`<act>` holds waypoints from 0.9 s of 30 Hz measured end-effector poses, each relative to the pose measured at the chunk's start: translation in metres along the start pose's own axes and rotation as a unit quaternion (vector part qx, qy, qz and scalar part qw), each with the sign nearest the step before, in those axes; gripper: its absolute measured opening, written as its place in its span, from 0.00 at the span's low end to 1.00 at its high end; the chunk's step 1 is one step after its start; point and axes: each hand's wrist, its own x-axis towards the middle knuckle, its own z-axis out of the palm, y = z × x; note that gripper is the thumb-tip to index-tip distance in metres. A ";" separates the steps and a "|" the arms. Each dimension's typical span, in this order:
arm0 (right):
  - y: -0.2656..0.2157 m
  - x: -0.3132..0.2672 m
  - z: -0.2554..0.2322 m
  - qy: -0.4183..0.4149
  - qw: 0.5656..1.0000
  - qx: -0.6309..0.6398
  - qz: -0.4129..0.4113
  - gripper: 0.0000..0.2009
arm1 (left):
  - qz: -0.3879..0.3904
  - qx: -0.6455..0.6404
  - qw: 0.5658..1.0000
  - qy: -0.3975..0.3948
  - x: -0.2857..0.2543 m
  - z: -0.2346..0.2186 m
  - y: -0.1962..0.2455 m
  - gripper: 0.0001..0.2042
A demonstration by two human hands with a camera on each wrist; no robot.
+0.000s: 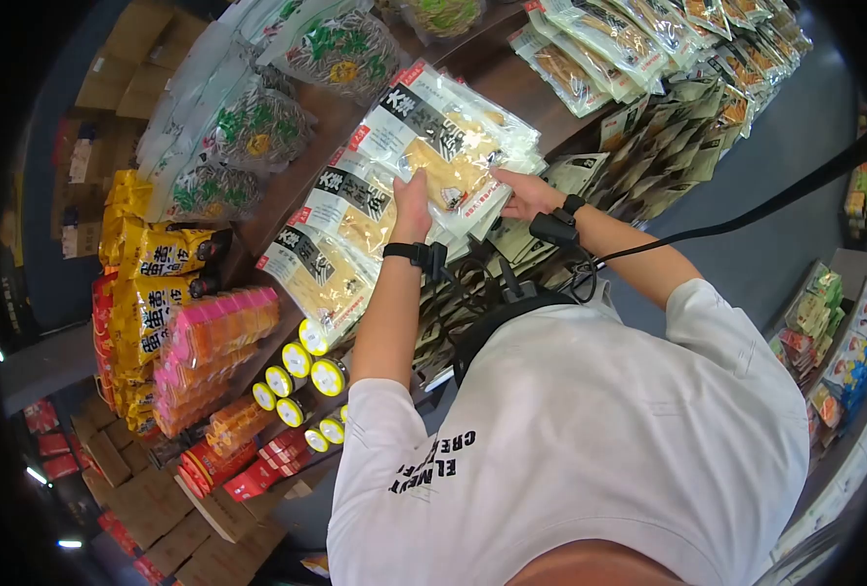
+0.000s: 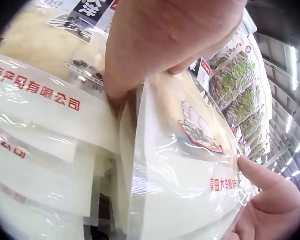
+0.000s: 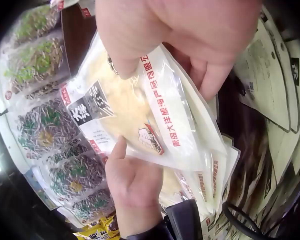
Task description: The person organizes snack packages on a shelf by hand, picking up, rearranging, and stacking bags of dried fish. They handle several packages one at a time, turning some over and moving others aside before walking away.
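Observation:
A stack of flat plastic food packets, with a pale yellow filling, black label and red print, lies between my hands on a row of like packets. My left hand grips its left edge, the thumb on the front and the fingers hidden underneath. At the opposite edge, my right hand pinches the stack, its thumb on the top packet and its fingers curled behind. In the left wrist view, packets fan out on the other side of my left hand.
Bags of small dried goods stand on the shelf to the left. Yellow bags, pink packs and yellow-rimmed cans are nearer. Dark pouches hang in rows at the right. A black cable crosses beside my right arm.

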 end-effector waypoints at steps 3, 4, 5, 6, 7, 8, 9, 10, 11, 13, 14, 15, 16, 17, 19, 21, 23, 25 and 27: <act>0.000 0.015 -0.004 -0.046 0.999 0.012 0.000 0.20 | 0.005 0.038 0.999 0.026 -0.010 0.017 0.016 0.18; -0.003 0.017 -0.003 -0.042 0.999 0.012 0.007 0.20 | 0.039 0.070 0.997 0.010 -0.007 0.020 0.019 0.18; -0.004 0.019 -0.001 -0.038 0.999 0.012 0.014 0.21 | 0.071 0.102 0.992 -0.006 -0.008 0.022 0.022 0.18; -0.006 0.016 0.001 -0.038 0.999 0.006 0.013 0.24 | 0.082 0.076 0.993 -0.042 -0.012 0.022 0.024 0.22; -0.009 0.012 0.001 -0.037 0.999 0.002 0.016 0.24 | 0.081 0.072 0.993 -0.040 -0.010 0.021 0.019 0.22; -0.011 0.005 0.000 -0.035 0.999 -0.015 0.038 0.25 | 0.099 0.138 0.985 0.022 -0.009 0.020 0.013 0.25; -0.015 -0.001 -0.001 -0.032 0.997 -0.031 0.059 0.26 | 0.115 0.204 0.969 0.082 -0.009 0.021 0.011 0.28; -0.016 -0.003 -0.005 -0.030 0.997 -0.033 0.060 0.26 | 0.113 0.202 0.969 0.082 -0.010 0.020 0.009 0.28; -0.018 -0.006 -0.012 -0.007 0.998 -0.034 0.051 0.27 | 0.125 0.208 0.967 0.076 -0.012 0.017 0.007 0.31; -0.021 -0.009 -0.029 0.017 0.998 -0.039 0.046 0.28 | 0.133 0.211 0.966 0.073 -0.017 0.018 0.006 0.33; -0.026 -0.008 -0.040 0.063 0.996 -0.054 -0.027 0.30 | 0.120 0.201 0.969 0.080 -0.019 0.019 0.006 0.33; -0.030 -0.010 -0.041 0.107 0.987 -0.070 -0.100 0.33 | 0.108 0.190 0.972 0.087 -0.022 0.021 0.007 0.33; -0.030 -0.014 -0.029 0.291 0.923 -0.139 -0.210 0.38 | 0.108 0.189 0.972 0.088 -0.024 0.022 0.009 0.33; -0.031 -0.007 -0.035 0.291 0.923 -0.141 -0.211 0.38 | 0.090 0.161 0.980 0.078 -0.027 0.023 0.012 0.34; -0.040 0.013 -0.049 0.308 0.794 -0.352 -0.389 0.39 | 0.073 0.133 0.986 0.068 -0.030 0.025 0.017 0.34; -0.053 0.024 -0.044 0.280 0.753 -0.429 -0.412 0.38 | 0.052 0.106 0.993 0.027 -0.033 0.025 0.020 0.34; -0.071 0.014 -0.019 0.250 0.706 -0.501 -0.434 0.37 | 0.068 0.114 0.989 0.064 -0.027 0.023 0.010 0.33; -0.090 -0.006 0.013 0.123 0.796 -0.521 -0.283 0.35 | 0.084 0.120 0.984 0.103 -0.027 0.024 0.011 0.32; -0.089 0.014 0.011 0.107 0.788 -0.532 -0.291 0.34 | 0.081 0.135 0.980 0.123 -0.032 0.026 0.020 0.27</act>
